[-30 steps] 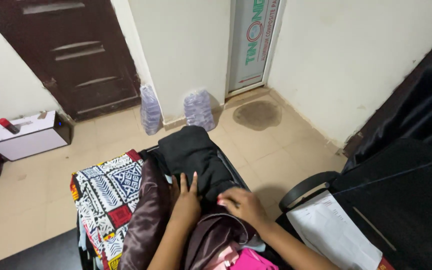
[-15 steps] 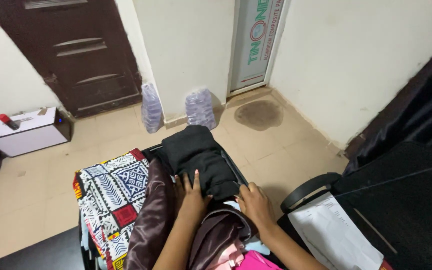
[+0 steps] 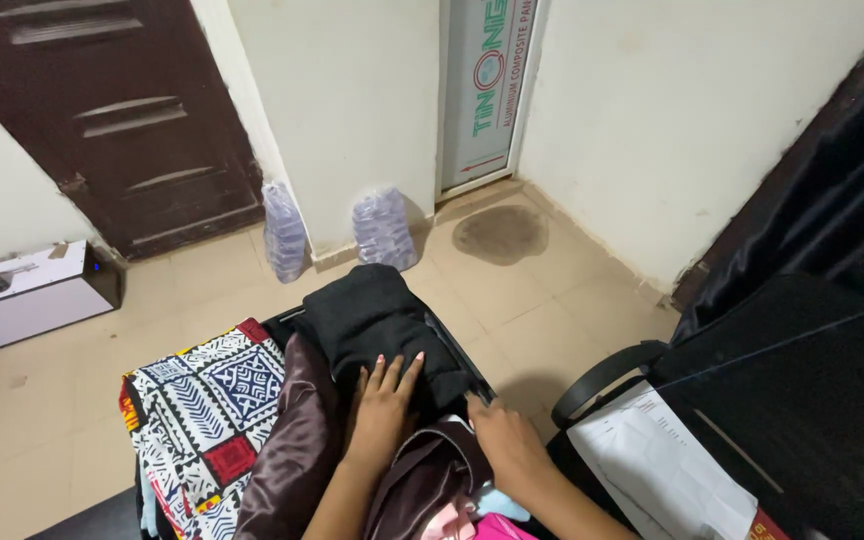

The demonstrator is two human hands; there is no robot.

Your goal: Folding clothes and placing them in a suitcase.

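My left hand lies flat with fingers spread on a folded black garment at the top of a packed suitcase. My right hand rests at the garment's near right corner by the suitcase's edge, fingers curled against the cloth; I cannot tell whether it grips it. A dark brown satin cloth lies left of my left hand. Beyond the satin, a patterned black, white, blue and red fabric covers the suitcase's left side. Pink cloth shows near my right forearm.
Two wrapped packs of plastic bottles stand against the wall. A dark wooden door is at upper left, with a white box on the tiled floor. A black bag with a white paper sheet sits to the right.
My right hand slid from on top of the clothes to the black garment's right corner. My left hand stayed pressed on the garment. The camera view shifted slightly.
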